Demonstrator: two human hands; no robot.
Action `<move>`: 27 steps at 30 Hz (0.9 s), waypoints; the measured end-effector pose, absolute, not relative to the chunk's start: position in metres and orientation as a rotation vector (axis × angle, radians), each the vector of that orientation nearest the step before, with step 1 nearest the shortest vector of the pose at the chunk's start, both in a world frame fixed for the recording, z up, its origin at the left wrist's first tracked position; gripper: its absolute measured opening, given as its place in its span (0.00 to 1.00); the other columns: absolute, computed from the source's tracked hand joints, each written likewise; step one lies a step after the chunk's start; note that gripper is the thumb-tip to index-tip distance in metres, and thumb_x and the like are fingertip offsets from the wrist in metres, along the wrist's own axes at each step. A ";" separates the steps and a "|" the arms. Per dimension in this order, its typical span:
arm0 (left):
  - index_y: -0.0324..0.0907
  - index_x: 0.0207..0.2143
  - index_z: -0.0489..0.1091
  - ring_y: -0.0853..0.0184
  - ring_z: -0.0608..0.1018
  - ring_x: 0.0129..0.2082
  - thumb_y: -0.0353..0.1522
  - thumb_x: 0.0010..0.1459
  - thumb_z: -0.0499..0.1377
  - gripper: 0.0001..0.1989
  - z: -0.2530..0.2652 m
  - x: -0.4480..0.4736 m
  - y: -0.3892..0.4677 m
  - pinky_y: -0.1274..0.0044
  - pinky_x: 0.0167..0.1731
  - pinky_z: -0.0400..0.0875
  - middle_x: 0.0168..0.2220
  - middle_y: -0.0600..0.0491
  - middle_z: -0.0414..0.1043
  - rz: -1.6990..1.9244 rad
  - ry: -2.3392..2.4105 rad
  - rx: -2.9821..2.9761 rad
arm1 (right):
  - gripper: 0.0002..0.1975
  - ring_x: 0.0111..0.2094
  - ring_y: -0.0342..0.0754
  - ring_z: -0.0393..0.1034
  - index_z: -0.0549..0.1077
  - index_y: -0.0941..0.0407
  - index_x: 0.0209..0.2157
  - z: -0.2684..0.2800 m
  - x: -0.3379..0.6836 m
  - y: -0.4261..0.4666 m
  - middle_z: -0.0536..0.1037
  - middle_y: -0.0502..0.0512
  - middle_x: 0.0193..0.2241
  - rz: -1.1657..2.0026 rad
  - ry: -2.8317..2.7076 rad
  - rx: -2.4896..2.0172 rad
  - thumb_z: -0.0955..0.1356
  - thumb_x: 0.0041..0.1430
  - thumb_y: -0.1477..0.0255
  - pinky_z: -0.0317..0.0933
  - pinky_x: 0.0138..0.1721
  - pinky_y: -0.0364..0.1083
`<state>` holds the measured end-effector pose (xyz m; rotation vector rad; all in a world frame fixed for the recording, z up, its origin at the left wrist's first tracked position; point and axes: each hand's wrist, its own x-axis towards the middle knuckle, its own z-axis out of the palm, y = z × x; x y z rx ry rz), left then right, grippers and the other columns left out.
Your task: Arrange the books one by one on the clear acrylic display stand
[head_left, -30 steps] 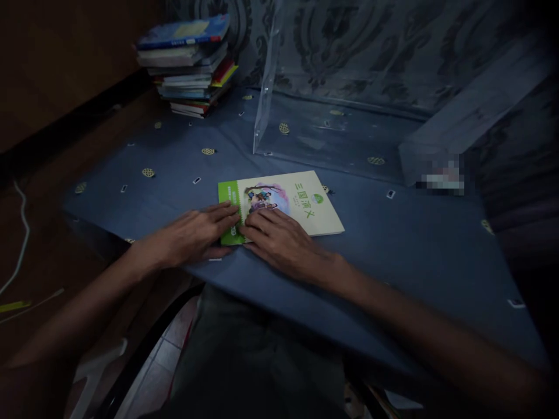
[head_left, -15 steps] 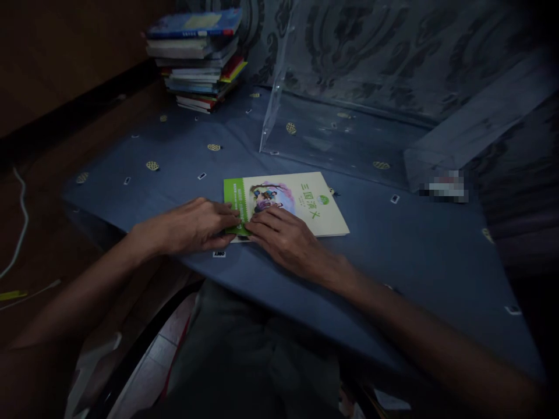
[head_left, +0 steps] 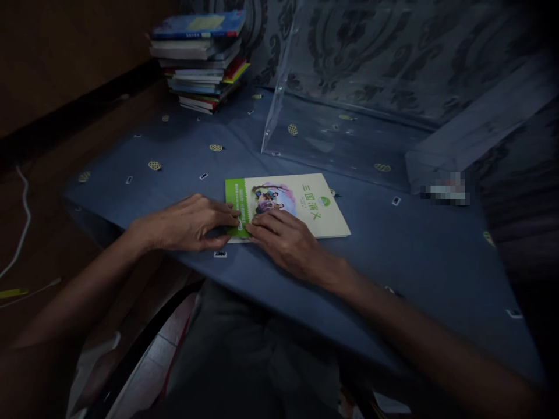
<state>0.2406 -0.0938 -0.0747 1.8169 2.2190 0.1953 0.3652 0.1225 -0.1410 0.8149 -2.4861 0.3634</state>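
A book with a pale cover, a green strip along its left side and a painted picture lies closed on the table. My left hand reaches in from the left, its fingertips on the green strip. Its thumb is apart from the fingers, by the book's near left corner. Across the lower part of the cover rests my right hand, fingers extended over the picture and fingertips beside the strip. Neither hand lifts the book.
A tall stack of books stands at the back left of the blue cloth-covered table. Behind the book is a clear plastic box against a patterned curtain. A blurred-out item lies at the right.
The left fingers have drawn back very slightly to the left on the green strip. The right hand and the book stay nearly the same; the whole view has shifted a little.
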 end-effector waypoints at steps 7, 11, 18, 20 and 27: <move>0.45 0.51 0.77 0.59 0.78 0.58 0.34 0.65 0.58 0.14 -0.072 0.242 -0.093 0.70 0.54 0.72 0.58 0.49 0.76 0.218 2.231 1.815 | 0.12 0.43 0.54 0.70 0.78 0.61 0.43 -0.141 0.369 0.121 0.79 0.62 0.39 0.400 -2.512 0.796 0.63 0.72 0.74 0.69 0.45 0.53; 0.45 0.48 0.78 0.60 0.82 0.51 0.34 0.67 0.56 0.13 -0.075 0.239 -0.090 0.71 0.49 0.75 0.53 0.49 0.80 0.276 2.263 1.856 | 0.13 0.44 0.54 0.70 0.78 0.61 0.43 -0.140 0.370 0.119 0.79 0.63 0.40 0.378 -2.532 0.769 0.62 0.73 0.73 0.70 0.45 0.53; 0.43 0.47 0.77 0.61 0.82 0.43 0.35 0.68 0.53 0.13 -0.077 0.227 -0.073 0.73 0.42 0.75 0.44 0.48 0.81 0.353 2.294 1.896 | 0.12 0.52 0.53 0.72 0.76 0.59 0.50 -0.144 0.379 0.128 0.80 0.62 0.49 0.351 -2.545 0.787 0.64 0.70 0.78 0.69 0.50 0.54; 0.42 0.48 0.76 0.60 0.81 0.46 0.35 0.69 0.52 0.14 -0.079 0.222 -0.067 0.71 0.44 0.74 0.46 0.47 0.80 0.344 2.314 1.910 | 0.13 0.53 0.53 0.72 0.76 0.58 0.51 -0.143 0.385 0.133 0.81 0.61 0.50 0.348 -2.553 0.775 0.64 0.70 0.78 0.69 0.52 0.53; 0.41 0.53 0.73 0.58 0.78 0.47 0.37 0.71 0.49 0.18 -0.090 0.208 -0.038 0.70 0.42 0.74 0.49 0.44 0.76 0.165 2.459 1.946 | 0.13 0.51 0.54 0.74 0.77 0.63 0.50 -0.148 0.407 0.164 0.82 0.63 0.47 0.365 -2.496 0.657 0.65 0.68 0.82 0.71 0.48 0.53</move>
